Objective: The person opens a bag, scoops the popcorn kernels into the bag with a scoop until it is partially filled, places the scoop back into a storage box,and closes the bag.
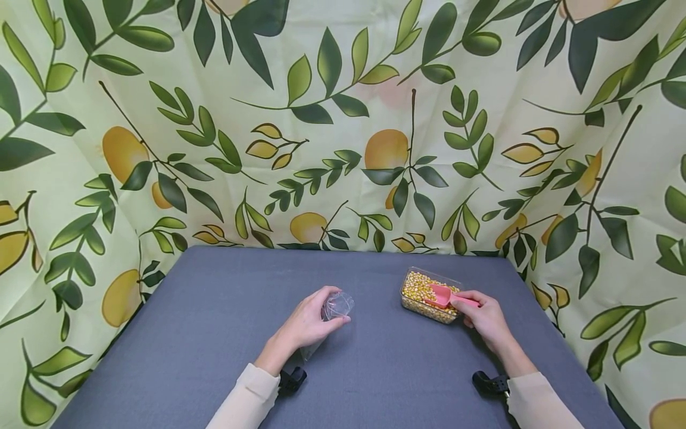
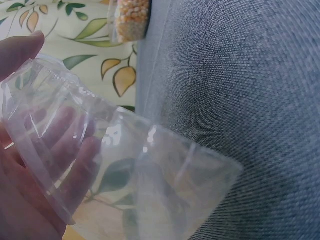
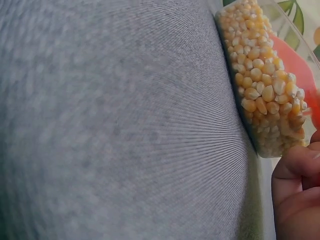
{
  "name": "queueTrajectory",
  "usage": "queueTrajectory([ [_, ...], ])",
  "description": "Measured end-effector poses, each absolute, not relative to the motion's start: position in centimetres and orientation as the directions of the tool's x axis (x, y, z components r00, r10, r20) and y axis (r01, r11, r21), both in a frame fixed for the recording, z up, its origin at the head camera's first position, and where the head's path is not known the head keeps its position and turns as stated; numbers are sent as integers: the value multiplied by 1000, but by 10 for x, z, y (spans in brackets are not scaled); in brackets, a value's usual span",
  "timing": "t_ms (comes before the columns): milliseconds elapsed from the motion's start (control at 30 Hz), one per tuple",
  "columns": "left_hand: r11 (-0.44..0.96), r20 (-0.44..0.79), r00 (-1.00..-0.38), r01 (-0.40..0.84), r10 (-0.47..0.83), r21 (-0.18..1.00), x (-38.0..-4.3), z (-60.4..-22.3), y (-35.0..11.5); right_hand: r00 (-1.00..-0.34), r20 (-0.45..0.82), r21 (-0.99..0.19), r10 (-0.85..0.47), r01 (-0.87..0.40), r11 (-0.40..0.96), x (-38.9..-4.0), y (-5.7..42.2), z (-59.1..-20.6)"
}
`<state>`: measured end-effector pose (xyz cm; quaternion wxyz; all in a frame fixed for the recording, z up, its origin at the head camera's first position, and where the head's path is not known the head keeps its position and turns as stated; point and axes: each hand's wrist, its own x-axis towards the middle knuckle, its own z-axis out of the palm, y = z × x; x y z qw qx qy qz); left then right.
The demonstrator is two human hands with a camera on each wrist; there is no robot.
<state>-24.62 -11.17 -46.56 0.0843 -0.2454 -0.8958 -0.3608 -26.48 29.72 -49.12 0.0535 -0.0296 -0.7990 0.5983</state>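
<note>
My left hand [image 1: 309, 319] grips a clear plastic bag [image 1: 339, 305], its mouth held round and open between thumb and fingers. In the left wrist view the see-through bag [image 2: 150, 175] hangs below the hand, with fingers showing through it. On the right, my right hand [image 1: 486, 319] pinches the handle of a pink scoop [image 1: 442, 295]. The scoop's bowl lies in the corn kernels [image 1: 420, 286] that fill a clear rectangular container [image 1: 429, 312]. In the right wrist view, kernels [image 3: 267, 92] press against the container's wall, and the right fingers are close by its near corner.
A grey-blue cloth covers the table [image 1: 241, 286]. Behind and at both sides hangs a curtain [image 1: 343, 179] printed with leaves and fruit. Black wrist cameras sit under each wrist, near the cloth.
</note>
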Motion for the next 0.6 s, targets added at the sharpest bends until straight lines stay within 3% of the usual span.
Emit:
queueTrajectory([
  [300, 621, 325, -866, 499, 379, 605, -246, -466, -112, -994, -7, -985, 107, 25, 169, -263, 299, -493],
  [600, 611, 337, -860, 509, 382, 607, -247, -465, -112, -995, -18, -986, 98, 34, 161, -260, 303, -491],
])
